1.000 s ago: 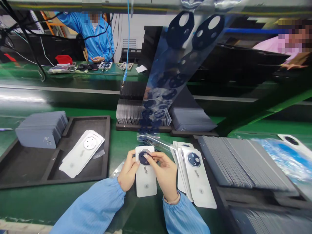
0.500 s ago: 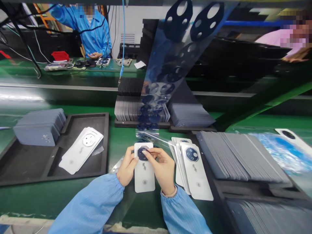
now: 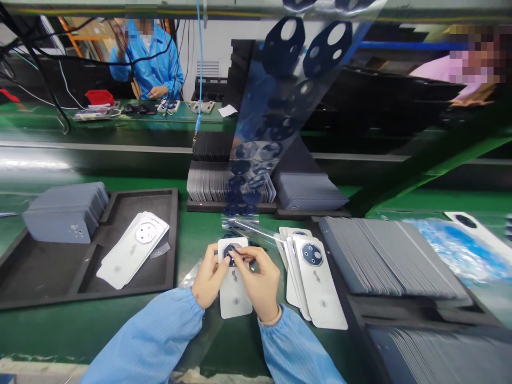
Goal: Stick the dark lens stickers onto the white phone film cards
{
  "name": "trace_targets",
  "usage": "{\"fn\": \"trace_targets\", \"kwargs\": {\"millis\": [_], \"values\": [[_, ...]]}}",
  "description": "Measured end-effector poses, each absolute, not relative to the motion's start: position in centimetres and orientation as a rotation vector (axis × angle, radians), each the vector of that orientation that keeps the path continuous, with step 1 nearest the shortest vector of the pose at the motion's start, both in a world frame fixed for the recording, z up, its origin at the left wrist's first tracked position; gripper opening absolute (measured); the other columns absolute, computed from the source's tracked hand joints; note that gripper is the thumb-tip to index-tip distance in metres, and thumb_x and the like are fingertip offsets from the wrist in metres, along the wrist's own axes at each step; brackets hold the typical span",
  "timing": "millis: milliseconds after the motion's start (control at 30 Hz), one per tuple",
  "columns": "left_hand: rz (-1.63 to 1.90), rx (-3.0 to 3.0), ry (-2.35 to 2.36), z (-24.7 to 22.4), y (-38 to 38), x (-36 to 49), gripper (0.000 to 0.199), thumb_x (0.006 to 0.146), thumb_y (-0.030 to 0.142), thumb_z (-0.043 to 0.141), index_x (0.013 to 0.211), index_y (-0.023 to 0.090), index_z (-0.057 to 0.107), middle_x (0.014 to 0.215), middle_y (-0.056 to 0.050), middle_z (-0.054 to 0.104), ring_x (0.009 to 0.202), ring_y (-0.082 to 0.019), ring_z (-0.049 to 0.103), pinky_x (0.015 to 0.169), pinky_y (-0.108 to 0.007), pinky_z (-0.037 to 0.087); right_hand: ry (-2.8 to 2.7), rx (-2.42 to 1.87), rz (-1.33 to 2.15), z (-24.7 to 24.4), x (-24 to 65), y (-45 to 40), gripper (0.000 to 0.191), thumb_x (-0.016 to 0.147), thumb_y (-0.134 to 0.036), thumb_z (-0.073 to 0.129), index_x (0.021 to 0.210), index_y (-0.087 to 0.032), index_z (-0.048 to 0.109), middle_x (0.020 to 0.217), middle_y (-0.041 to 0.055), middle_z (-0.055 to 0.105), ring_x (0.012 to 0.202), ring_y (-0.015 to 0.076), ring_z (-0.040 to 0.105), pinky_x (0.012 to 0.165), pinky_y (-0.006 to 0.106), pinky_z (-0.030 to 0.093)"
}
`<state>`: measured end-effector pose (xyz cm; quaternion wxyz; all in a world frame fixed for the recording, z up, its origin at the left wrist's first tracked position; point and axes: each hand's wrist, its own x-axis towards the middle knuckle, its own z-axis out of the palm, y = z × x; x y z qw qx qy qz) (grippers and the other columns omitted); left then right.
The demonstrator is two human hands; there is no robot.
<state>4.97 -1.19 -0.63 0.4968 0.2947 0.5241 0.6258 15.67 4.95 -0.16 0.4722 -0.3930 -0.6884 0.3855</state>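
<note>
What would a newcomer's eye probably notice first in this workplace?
Probably the transparent film strip with dark holed pieces, slanting down through the upper centre. Next, the bare left hand and right hand, both at a white rectangular panel with a dark patch, below the strip. White overlapping panels stand out, right of the hands and in the black tray at left.

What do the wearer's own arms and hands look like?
Loose light-blue sleeves with fine lines, gathered at the wrists. A pale band shows at the right wrist. Left hand and right hand are ungloved. No cables or markings visible.
</note>
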Motion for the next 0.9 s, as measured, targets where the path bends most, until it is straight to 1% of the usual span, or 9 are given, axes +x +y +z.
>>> {"fn": "trace_targets", "kwargs": {"millis": [100,200,267,367,467,567,633,767,900], "values": [[1.538,0.654,1.275,-0.5,-1.0,5.2,0.038,0.083,0.048,0.068,0.104,0.022,0.050,0.090,-0.005,0.075,0.080,-0.021,0.072,0.064,-0.027,0.051,-1.732,-0.995,0.754,-0.2,15.7,4.9,0.012,0.085,-0.033,0.068,0.091,-0.023,0.067,0.098,0.0079,0.068,0.090,0.0233,0.062,0.079,0.039,0.051],[1.523,0.607,1.252,-0.3,-0.9,5.3,0.044,0.078,0.052,0.072,0.100,0.022,0.047,0.088,-0.005,0.075,0.075,-0.021,0.072,0.061,-0.027,0.052,-1.653,-1.082,0.664,-0.4,15.8,5.1,0.052,0.075,-0.039,0.077,0.119,-0.021,0.057,0.128,0.0143,0.055,0.106,0.0283,0.056,0.085,0.044,0.048],[1.482,0.631,1.224,-0.1,-1.0,5.4,0.047,0.076,0.052,0.074,0.100,0.022,0.047,0.086,-0.004,0.075,0.071,-0.020,0.072,0.060,-0.027,0.053,-1.631,-1.095,0.783,-0.5,15.9,5.3,0.057,0.076,-0.039,0.075,0.125,-0.020,0.052,0.124,0.0137,0.058,0.099,0.0256,0.059,0.082,0.041,0.050],[1.445,0.678,1.219,0.0,-1.0,5.5,0.048,0.074,0.048,0.078,0.098,0.022,0.046,0.081,-0.003,0.075,0.069,-0.016,0.070,0.061,-0.024,0.053,-1.637,-1.101,1.065,-0.5,16.1,5.6,0.030,0.084,-0.039,0.067,0.107,-0.021,0.062,0.101,0.0073,0.068,0.086,0.0214,0.063,0.077,0.035,0.051],[1.433,0.635,1.226,0.2,-1.0,5.4,0.052,0.068,0.045,0.083,0.096,0.021,0.046,0.075,-0.001,0.075,0.062,-0.015,0.069,0.057,-0.023,0.052,-1.606,-1.096,1.218,-0.3,16.4,5.8,0.023,0.090,-0.042,0.059,0.097,-0.022,0.066,0.094,0.0055,0.071,0.083,0.0206,0.066,0.075,0.032,0.052],[1.455,0.564,1.233,0.3,-0.8,5.2,0.058,0.061,0.045,0.086,0.095,0.022,0.045,0.073,-0.001,0.075,0.057,-0.016,0.068,0.055,-0.026,0.054,-1.565,-1.012,1.365,-0.1,16.8,5.7,0.034,0.093,-0.045,0.054,0.115,-0.022,0.064,0.100,0.0065,0.073,0.087,0.0212,0.068,0.078,0.033,0.054],[1.489,0.538,1.250,0.2,-0.7,5.1,0.060,0.060,0.045,0.087,0.096,0.022,0.045,0.075,-0.002,0.075,0.058,-0.017,0.069,0.055,-0.027,0.055,-1.521,-0.927,1.508,0.0,16.9,5.2,0.047,0.091,-0.045,0.058,0.132,-0.023,0.054,0.106,0.0069,0.073,0.092,0.0220,0.069,0.083,0.035,0.056],[1.465,0.657,1.235,0.3,-0.9,5.0,0.048,0.072,0.051,0.077,0.098,0.021,0.050,0.084,-0.006,0.076,0.064,-0.020,0.071,0.059,-0.031,0.056,-1.388,-0.883,1.652,0.1,17.6,4.1,0.060,0.085,-0.043,0.068,0.138,-0.024,0.047,0.107,0.0077,0.073,0.098,0.0244,0.070,0.087,0.038,0.057],[1.617,1.012,1.594,2.0,-1.4,2.7,0.029,0.090,0.046,0.058,0.104,0.020,0.061,0.107,-0.011,0.072,0.093,-0.023,0.071,0.085,-0.036,0.054,-1.276,-1.079,1.469,0.7,21.3,4.6,0.056,0.083,-0.048,0.068,0.131,-0.024,0.055,0.117,0.0105,0.070,0.105,0.0280,0.068,0.089,0.042,0.056]]}}
